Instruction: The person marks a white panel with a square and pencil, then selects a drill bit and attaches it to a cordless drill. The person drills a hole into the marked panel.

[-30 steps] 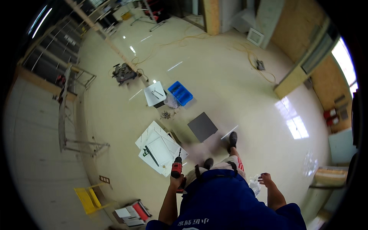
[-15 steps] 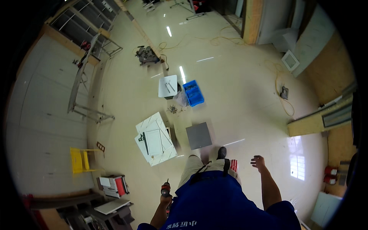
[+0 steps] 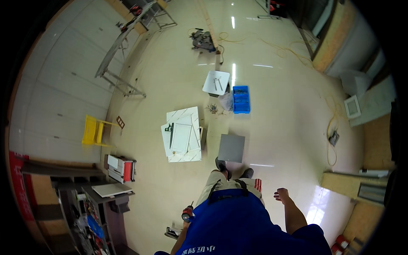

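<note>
Beside my left hip, my left hand [image 3: 186,225] is wrapped round a red and black cordless drill [image 3: 187,213] with its bit pointing forward. Most of that hand is hidden behind the tool and my shirt. Out to the right, my right hand [image 3: 281,195] hangs above the floor with nothing in it, its fingers slightly bent and apart. Just in front of my shoes stands a grey square-topped box or stool [image 3: 231,148]. To its left lie white marble-patterned boards [image 3: 189,158], with a framed white panel [image 3: 181,138] and a dark-edged square tool [image 3: 168,128] on top.
Ahead are a white-topped stool [image 3: 211,87] carrying hand tools, a blue parts bin [image 3: 242,105] and scattered hardware [image 3: 212,109]. A machine [image 3: 202,40] stands farther off. At left are a yellow chair [image 3: 90,130] and a trestle [image 3: 111,53]. A yellow hose [image 3: 330,146] lies at right.
My view has turned, so the surroundings sit differently in it. My feet are closer to the grey box, and both shoes now show. The drill stays in my left hand.
</note>
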Demonstrator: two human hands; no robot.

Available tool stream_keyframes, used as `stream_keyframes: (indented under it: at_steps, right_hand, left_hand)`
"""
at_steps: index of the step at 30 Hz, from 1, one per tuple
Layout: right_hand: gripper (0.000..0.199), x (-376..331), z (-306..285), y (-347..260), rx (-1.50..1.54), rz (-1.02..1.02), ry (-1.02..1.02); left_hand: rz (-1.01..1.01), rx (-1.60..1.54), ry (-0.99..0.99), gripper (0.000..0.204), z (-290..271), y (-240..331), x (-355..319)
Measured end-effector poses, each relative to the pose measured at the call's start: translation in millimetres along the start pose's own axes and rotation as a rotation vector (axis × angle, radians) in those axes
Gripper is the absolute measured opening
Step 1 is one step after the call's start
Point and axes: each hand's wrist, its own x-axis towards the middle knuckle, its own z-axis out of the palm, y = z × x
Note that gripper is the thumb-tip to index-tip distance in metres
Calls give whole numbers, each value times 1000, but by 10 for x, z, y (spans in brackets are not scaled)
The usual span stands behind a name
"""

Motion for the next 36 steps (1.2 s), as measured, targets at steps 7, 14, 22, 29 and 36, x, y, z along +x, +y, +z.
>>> stream_keyframes:
  at_steps: [7, 14, 22, 29, 36]
  right_hand:
    - [29, 9, 38, -1382, -29, -246, -22]
    - [32, -257, 543, -2183, -47, -300, 8]
    - [33, -716, 1156, -2590, -189, -190, 58]
    - [32, -583, 1529, -3369, -374, -149, 93]
    - [31, -285, 2591, -4936, -665, -320, -79]
  left_hand:
    - [76, -125, 99, 17, 186, 18, 370]
    - [-43, -149, -86, 28, 55, 495, 1103]
    - [156, -101, -129, 33, -195, 647, 2326]
    - [-132, -589, -91, 14, -774, 1204, 2674]
    - [-290, -1043, 192, 15, -904, 1358, 2418]
